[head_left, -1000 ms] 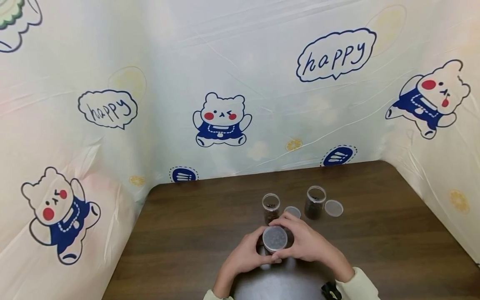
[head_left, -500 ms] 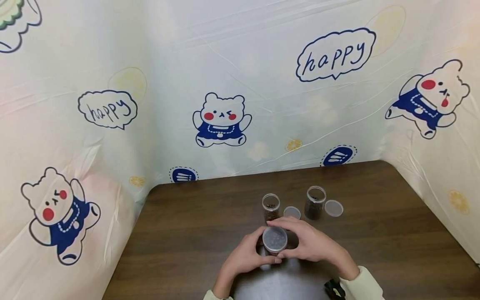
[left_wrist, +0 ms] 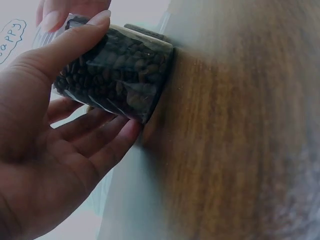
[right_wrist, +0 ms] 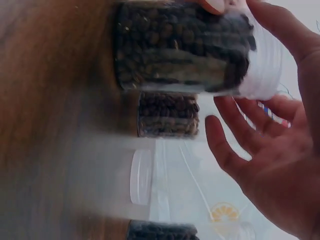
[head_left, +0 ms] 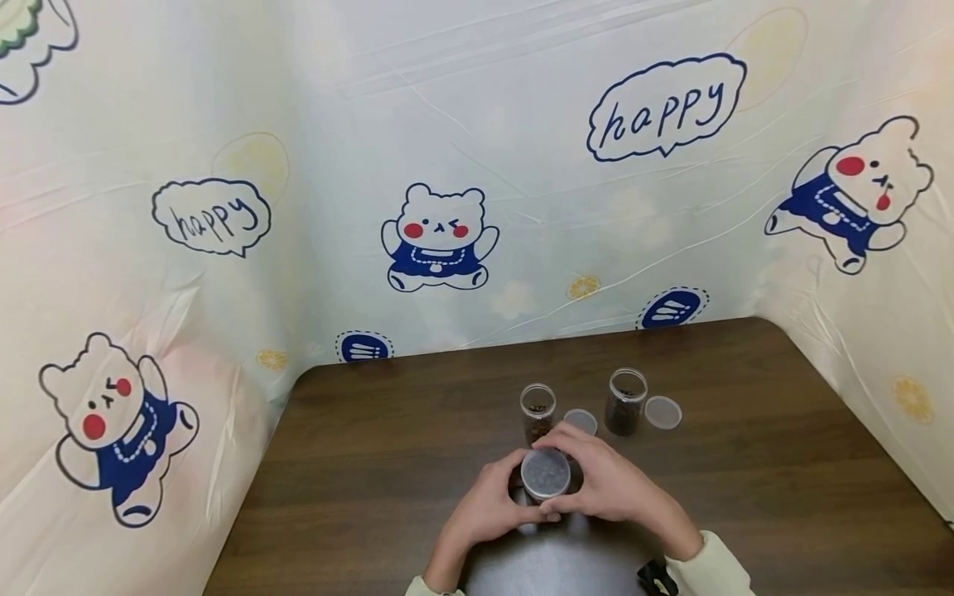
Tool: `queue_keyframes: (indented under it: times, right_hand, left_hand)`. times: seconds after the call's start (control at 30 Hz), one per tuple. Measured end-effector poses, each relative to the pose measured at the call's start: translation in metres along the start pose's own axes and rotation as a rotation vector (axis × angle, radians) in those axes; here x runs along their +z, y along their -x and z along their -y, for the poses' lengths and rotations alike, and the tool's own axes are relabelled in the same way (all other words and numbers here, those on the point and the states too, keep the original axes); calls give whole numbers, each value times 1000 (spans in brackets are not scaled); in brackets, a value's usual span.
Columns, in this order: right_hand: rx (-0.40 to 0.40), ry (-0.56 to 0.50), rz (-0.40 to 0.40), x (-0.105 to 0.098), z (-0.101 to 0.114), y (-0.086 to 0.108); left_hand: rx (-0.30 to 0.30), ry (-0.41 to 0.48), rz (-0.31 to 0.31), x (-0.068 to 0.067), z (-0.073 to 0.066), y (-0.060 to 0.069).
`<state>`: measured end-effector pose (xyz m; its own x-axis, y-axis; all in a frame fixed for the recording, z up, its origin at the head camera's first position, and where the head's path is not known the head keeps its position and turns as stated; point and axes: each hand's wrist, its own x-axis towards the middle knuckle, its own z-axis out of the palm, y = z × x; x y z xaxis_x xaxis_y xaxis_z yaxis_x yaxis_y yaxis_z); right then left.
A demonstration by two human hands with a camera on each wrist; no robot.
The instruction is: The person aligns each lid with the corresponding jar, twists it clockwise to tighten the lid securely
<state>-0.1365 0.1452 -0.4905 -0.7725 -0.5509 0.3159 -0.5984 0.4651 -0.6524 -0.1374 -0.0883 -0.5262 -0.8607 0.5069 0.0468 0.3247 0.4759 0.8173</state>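
A clear jar of dark coffee beans [right_wrist: 180, 47] stands upright on the table with a translucent lid [head_left: 546, 473] on top. My left hand [head_left: 488, 505] holds the jar's body, its thumb along one side and its fingers around the other, as the left wrist view shows. Around the lid curls my right hand [head_left: 607, 480], with thumb and fingers on opposite sides of the rim. Just behind is a lidless jar with brown contents [head_left: 538, 418], its lower part hidden by the hands. Farther right stands another lidless jar with dark contents [head_left: 624, 407].
One loose lid [head_left: 581, 423] lies between the two lidless jars, partly behind my right hand. Another loose lid [head_left: 663, 412] lies right of the farther jar. The brown wooden table [head_left: 373, 447] is bordered by a printed curtain [head_left: 447, 108] at the back and sides.
My right hand shifted slightly right with its fingers changing place on the lid, then came back left around the rim. The left hand and the jar have stayed put.
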Motion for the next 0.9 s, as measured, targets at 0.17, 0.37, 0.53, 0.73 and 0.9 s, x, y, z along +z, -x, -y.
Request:
queue_keyframes:
  times: [0.17, 0.37, 0.53, 0.73, 0.9]
  right_hand:
    - [88, 40, -27, 4, 6, -1]
    - [27, 8, 38, -1, 3, 2]
    - [-4, 2, 30, -2, 3, 1]
    - [55, 86, -47, 8, 13, -2]
    - [64, 260, -147, 18, 19, -5]
  left_hand:
    - [-1, 22, -3, 0, 2, -1]
    - [-22, 37, 20, 1, 2, -1]
    - [-46, 48, 30, 1, 0, 0]
    - [-6, 19, -12, 3, 0, 0]
    - [9, 5, -37, 4, 2, 0]
